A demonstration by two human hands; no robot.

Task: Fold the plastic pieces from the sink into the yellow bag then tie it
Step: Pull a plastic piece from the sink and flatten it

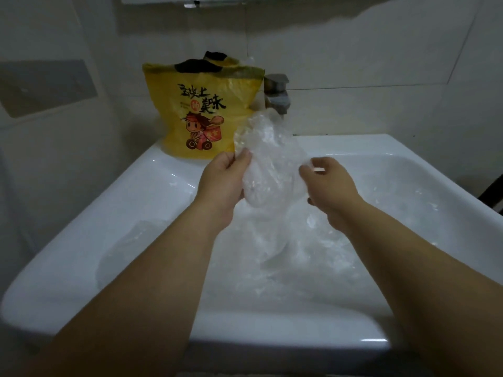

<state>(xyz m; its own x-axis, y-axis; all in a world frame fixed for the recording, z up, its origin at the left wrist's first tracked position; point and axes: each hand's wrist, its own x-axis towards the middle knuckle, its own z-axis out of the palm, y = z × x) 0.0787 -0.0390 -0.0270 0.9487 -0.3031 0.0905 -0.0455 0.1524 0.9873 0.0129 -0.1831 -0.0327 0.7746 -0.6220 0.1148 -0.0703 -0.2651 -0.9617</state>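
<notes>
Hands lift one clear plastic piece [268, 159] above sink [81, 227]; left hand [223, 183] pinches its 9 o'clock edge, right hand [330, 183] grips the 3 o'clock side; folding step, likely; next: stuff it into yellow bag [201, 110] at 11 o'clock; more plastic [313, 257] below.

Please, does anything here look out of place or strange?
Yes: crumpled clear plastic pieces lie in the white sink basin, an odd place for wrapping. The left hand and right hand hold one piece up. The yellow bag stands on the back rim beside the tap. Nothing looks spilled or broken.
</notes>
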